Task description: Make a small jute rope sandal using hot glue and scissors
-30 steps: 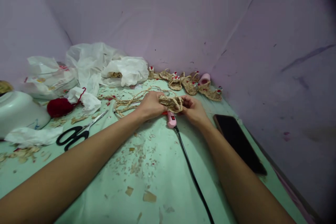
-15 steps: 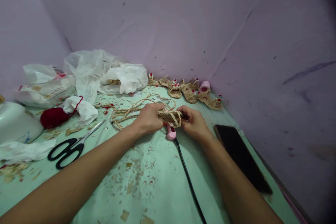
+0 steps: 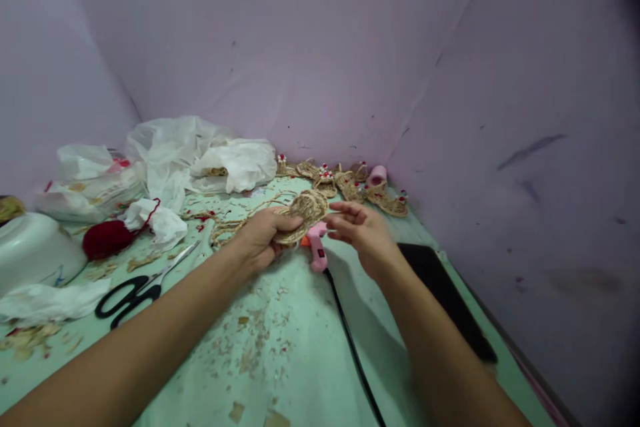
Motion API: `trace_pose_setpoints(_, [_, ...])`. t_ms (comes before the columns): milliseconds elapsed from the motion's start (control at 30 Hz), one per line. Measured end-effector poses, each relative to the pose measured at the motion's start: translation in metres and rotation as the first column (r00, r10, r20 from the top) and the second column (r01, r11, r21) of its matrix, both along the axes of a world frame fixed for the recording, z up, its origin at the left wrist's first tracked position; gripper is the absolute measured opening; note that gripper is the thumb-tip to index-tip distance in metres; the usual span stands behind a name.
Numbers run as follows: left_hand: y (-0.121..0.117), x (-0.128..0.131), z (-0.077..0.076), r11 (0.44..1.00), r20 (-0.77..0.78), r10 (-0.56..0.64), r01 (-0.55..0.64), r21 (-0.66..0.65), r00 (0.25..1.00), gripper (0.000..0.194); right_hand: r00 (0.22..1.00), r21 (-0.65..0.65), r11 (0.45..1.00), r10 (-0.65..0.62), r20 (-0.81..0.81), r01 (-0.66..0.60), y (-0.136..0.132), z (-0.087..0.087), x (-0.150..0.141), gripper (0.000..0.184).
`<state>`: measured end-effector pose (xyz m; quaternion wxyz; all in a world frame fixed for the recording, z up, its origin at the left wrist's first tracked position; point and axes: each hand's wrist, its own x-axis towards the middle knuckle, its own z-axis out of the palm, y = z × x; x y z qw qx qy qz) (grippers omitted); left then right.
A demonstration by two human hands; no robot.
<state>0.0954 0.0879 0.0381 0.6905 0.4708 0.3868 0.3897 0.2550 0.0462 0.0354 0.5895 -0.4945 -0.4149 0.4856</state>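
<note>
My left hand (image 3: 267,235) grips a small slipper-shaped piece of coiled braided straw (image 3: 306,211), thumb on top and fingers beneath. My right hand (image 3: 361,233) is open just to its right, fingers stretched toward the piece's edge; whether a fingertip touches it I cannot tell. Below and between the hands lies a pink glue gun (image 3: 318,250), its black cord running toward me. A loose straw braid (image 3: 230,230) trails on the table behind my left hand.
Small straw slippers with red and white beads (image 3: 345,183) line the wall beside a pink roll (image 3: 377,176). A black phone (image 3: 447,300) lies right. Leftward are scissors (image 3: 135,293), red yarn (image 3: 107,239), a white bowl (image 3: 37,250) and plastic bags (image 3: 175,147). Scraps litter the green tabletop (image 3: 210,373).
The straw piece has turned so its broad coiled face shows, held by my left hand alone. My right hand has let go and its fingers have straightened. The camera view has shifted slightly.
</note>
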Motion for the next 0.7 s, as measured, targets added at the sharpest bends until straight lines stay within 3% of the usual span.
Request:
trace_pose_setpoints(133, [-0.030, -0.007, -0.002, 0.999, 0.099, -0.008, 0.012, -0.046, 0.995, 0.028, 0.994, -0.029, 0.999, 0.040, -0.102, -0.043, -0.031, -0.005, -0.025, 0.036])
trace_pose_setpoints(300, [-0.056, -0.010, -0.002, 0.998, 0.157, -0.015, 0.025, -0.061, 0.987, 0.034, 0.972, 0.025, 0.999, -0.014, -0.235, 0.021, -0.061, -0.014, -0.031, 0.028])
trace_pose_setpoints(700, [-0.066, -0.007, 0.008, 0.997, 0.068, -0.061, 0.064, -0.050, 0.996, 0.035, 0.968, 0.054, 0.996, -0.056, -0.243, 0.071, -0.067, -0.014, -0.027, 0.024])
